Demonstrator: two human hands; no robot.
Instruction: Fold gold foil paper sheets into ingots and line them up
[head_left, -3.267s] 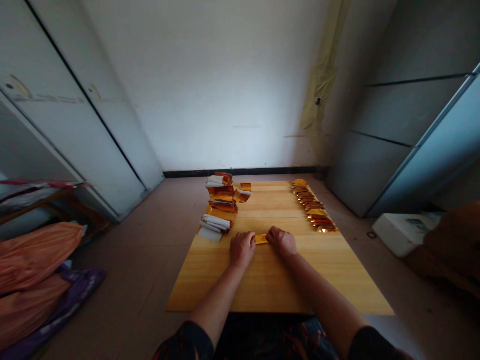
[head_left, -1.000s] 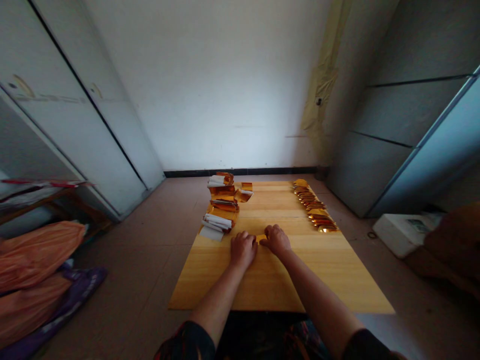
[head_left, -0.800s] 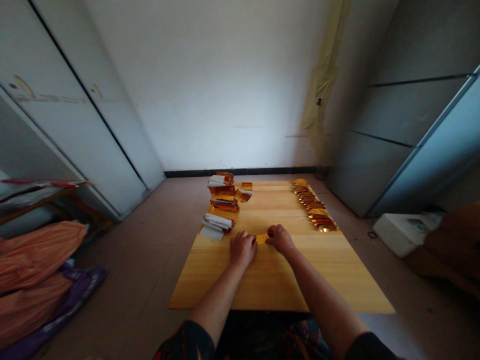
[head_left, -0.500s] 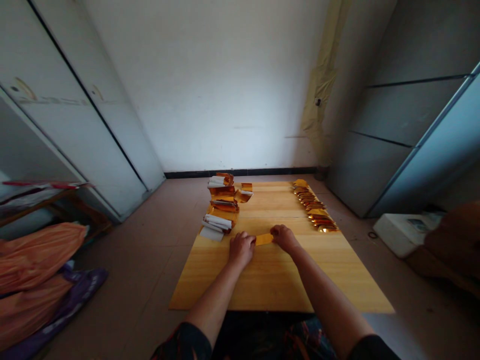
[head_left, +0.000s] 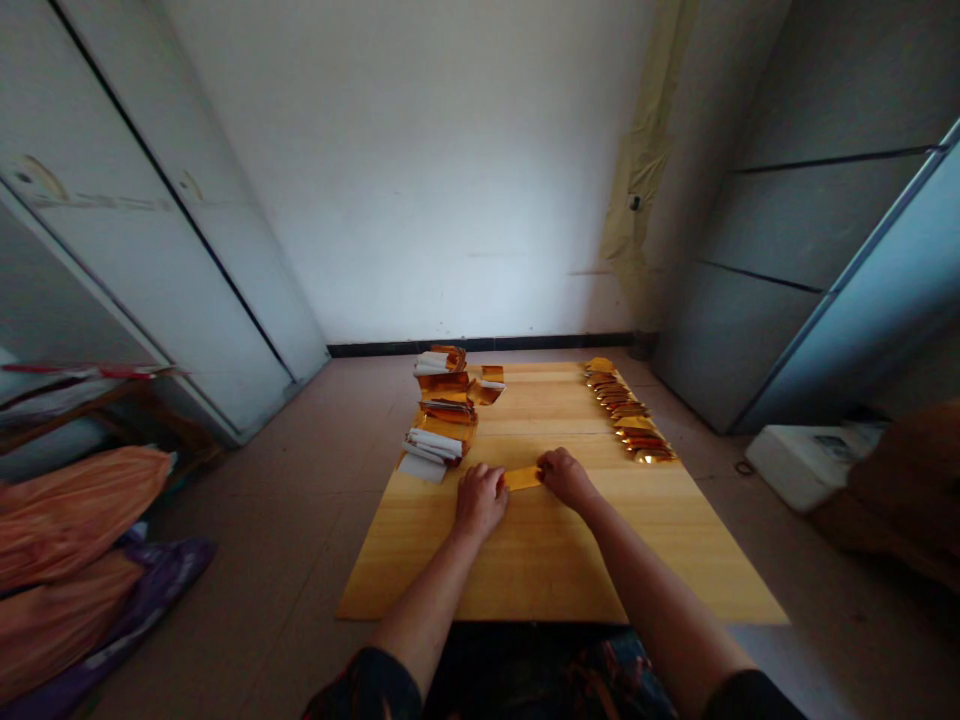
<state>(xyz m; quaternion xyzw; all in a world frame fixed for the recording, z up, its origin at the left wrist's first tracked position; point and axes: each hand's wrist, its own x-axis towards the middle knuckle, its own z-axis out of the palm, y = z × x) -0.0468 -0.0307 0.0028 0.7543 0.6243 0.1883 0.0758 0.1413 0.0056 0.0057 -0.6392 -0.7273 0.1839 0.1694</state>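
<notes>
Gold-foil paper strip lies across the pale wooden bench at lower centre, gripped at each end by left hand and right hand. Caution: excessive pull may crease or tear it.

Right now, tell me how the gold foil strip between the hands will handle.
The gold foil strip looks thin and papery, so it will probably flop and weigh little. Its glossy face may slide on the wooden board. Lying flat between the left hand and right hand, it seems apt to crease, not roll.
</notes>
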